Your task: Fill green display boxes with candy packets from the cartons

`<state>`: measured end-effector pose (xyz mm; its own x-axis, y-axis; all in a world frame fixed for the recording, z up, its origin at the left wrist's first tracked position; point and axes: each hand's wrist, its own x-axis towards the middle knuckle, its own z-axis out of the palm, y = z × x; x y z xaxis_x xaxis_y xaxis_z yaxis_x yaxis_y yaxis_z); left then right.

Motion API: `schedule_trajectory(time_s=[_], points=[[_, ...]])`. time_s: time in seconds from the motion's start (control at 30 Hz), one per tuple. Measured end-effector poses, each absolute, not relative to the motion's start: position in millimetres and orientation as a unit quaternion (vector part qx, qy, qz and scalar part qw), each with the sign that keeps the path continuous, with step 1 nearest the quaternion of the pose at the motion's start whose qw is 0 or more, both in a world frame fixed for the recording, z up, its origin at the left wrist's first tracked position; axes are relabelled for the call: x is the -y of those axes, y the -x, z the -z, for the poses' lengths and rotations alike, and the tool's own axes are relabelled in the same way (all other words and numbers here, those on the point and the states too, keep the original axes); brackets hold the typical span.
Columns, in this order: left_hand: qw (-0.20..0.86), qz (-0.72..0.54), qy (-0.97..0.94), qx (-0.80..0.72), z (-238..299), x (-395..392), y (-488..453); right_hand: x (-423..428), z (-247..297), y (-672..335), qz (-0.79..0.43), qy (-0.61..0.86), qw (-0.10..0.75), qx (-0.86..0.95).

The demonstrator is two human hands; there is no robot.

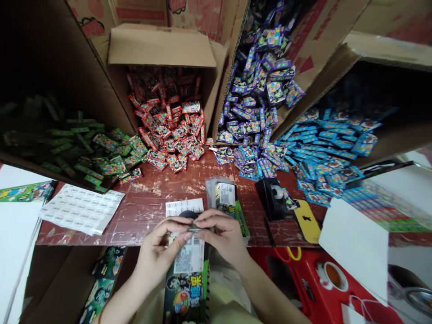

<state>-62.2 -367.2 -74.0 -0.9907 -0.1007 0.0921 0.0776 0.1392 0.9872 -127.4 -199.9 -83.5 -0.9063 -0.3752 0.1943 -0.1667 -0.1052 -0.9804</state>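
Observation:
My left hand [158, 252] and my right hand [224, 234] meet at the near edge of the red table [189, 180]. Both pinch the top end of a long black-and-green packet [187, 279] with a white label that hangs down toward my lap. Their fingertips are pressed together on it. Just behind my hands lie a white printed slip [184, 207] and a clear-wrapped bundle of packets [224, 195].
Open cardboard boxes spill small packets onto the table: green [101, 157] at left, red [170, 130] in the middle, purple [253, 112] and blue [324, 144] at right. A sticker sheet [79, 209] lies left. A black tape dispenser [272, 198] and white card [354, 243] sit right.

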Motion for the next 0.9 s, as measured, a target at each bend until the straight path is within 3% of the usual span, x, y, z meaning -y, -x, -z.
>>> schedule_trajectory(time_s=[0.13,0.27,0.53,0.9], points=[[0.110,0.629,0.019,0.769,73,365,60,199,77,127,0.696,0.182,0.096,-0.688],[0.138,0.703,-0.019,0.697,72,358,63,199,65,133,0.714,0.129,0.178,-0.665],[-0.007,0.716,-0.159,0.679,61,360,78,193,67,149,0.712,0.085,0.286,-0.635],[-0.016,0.745,-0.138,0.653,72,356,87,186,76,155,0.706,0.091,0.255,-0.654]])
